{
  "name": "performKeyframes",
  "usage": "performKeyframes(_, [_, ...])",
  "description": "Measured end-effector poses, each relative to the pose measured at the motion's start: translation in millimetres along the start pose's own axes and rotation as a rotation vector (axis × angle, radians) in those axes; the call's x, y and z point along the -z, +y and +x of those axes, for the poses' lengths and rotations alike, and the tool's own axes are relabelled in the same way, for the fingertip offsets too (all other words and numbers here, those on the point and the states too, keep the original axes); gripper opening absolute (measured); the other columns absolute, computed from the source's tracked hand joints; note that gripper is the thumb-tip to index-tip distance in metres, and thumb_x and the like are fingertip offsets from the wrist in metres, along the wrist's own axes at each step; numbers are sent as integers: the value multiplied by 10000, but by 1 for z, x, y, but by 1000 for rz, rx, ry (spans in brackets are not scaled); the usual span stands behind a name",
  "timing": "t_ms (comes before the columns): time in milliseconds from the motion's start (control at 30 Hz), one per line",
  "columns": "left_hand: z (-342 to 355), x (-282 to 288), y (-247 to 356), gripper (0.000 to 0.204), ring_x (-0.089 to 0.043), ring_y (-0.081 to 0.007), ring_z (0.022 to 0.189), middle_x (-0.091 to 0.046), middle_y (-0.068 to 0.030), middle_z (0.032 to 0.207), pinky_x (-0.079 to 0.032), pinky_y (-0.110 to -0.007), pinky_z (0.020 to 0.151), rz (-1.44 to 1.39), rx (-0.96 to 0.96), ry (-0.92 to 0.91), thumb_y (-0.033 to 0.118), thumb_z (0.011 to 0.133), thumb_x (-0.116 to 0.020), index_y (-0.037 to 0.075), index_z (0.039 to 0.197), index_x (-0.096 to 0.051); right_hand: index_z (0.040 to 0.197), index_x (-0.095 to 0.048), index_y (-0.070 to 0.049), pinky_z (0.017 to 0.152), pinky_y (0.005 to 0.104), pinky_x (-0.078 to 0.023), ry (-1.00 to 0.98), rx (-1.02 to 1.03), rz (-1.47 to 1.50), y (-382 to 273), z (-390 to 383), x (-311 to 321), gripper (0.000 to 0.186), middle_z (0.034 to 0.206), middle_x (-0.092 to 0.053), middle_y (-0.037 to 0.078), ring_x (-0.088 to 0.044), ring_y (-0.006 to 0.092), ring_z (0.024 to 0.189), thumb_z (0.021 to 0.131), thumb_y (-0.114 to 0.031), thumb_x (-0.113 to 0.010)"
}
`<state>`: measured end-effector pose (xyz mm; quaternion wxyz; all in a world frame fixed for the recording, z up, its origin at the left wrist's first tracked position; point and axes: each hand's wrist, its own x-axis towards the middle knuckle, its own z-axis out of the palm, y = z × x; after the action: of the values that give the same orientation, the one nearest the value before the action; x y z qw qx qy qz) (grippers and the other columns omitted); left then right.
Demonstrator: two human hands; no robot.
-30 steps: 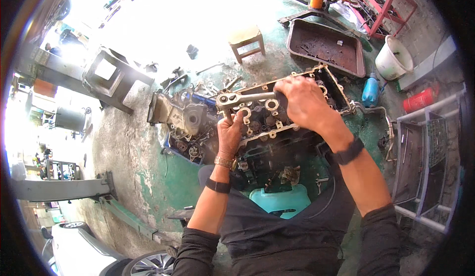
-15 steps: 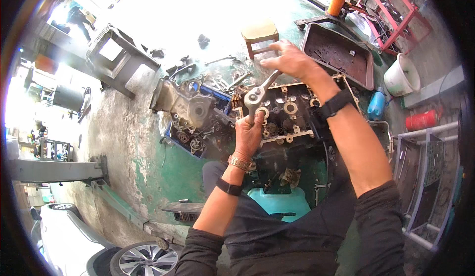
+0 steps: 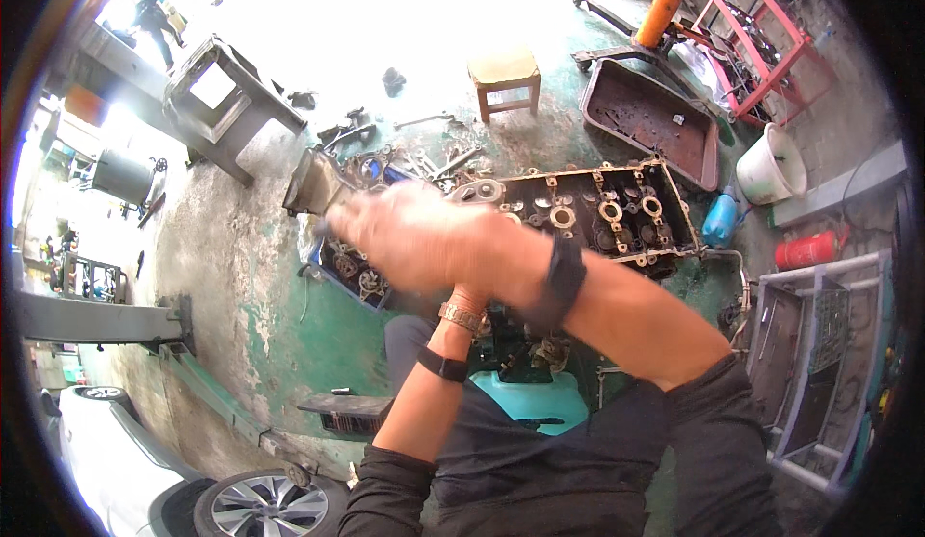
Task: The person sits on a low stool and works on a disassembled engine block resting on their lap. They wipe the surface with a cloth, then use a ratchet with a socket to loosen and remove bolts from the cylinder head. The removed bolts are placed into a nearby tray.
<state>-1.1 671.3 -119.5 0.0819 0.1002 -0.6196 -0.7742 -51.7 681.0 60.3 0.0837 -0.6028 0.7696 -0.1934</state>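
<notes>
My right hand (image 3: 414, 238) is smeared by motion and stretches across in front of my left hand; its fingers cannot be made out. Only the wrist end of my left hand (image 3: 469, 298) shows, with a metal bracelet below it; its fingers are hidden. No ratchet wrench can be made out behind the two hands. Just beyond them lies an opened engine (image 3: 581, 238), with pale round bearing caps and dark recesses along its top. To its left a grey metal casting (image 3: 313, 183) rests by a blue tray (image 3: 332, 272) of engine parts, partly covered by my right hand.
A teal plastic stool (image 3: 535, 400) is between my legs. Wrenches (image 3: 453, 161) lie on the floor beyond the engine. A small wooden stool (image 3: 506, 70), a drip pan (image 3: 655, 123), a blue bottle (image 3: 720, 219) and a white bucket (image 3: 771, 166) stand around. A car wheel (image 3: 270, 508) is at lower left.
My right hand has swept left and toward me, from beyond the ratchet wrench to in front of my left hand. The ratchet wrench, earlier in my left hand, is now out of sight.
</notes>
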Motion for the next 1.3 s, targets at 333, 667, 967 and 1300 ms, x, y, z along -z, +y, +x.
performKeyframes(333, [-1, -7, 23, 114, -573, -89, 627, -617, 24, 714, -449, -287, 509, 484, -185, -83, 139, 954, -600, 50, 942, -670, 898, -674, -12, 1099, 525, -352, 281, -162, 105, -80, -174, -2, 258, 1118, -654, 186, -580, 374, 1155, 828, -258, -708])
performKeyframes(667, [-2, -15, 27, 318, -375, -151, 510, -462, -141, 542, -380, -370, 496, 552, -209, 102, 239, 951, -640, -11, 757, -609, 1296, -590, -35, 646, 258, -546, 981, -914, 937, 76, -237, -12, 355, 947, -679, 54, -645, 120, 756, 978, -186, -634])
performKeyframes(967, [-4, -16, 23, 244, -398, -94, 523, -443, -53, 530, -395, -336, 487, 422, -154, 26, 175, 965, -641, 1, 796, -653, 1380, -443, 42, 628, 279, -558, 287, -828, 777, 159, -85, 50, 551, 1022, -643, 77, -673, 169, 825, 896, -134, -639])
performKeyframes(1300, [-3, -18, 31, 134, -579, -251, 546, -617, -153, 662, -478, -384, 560, 474, -433, 89, 134, 953, -612, 21, 886, -642, 1461, -425, -51, 1047, 357, -443, -85, -137, 243, 60, 21, 32, 682, 1391, -549, 207, -584, 268, 1200, 823, -46, -665])
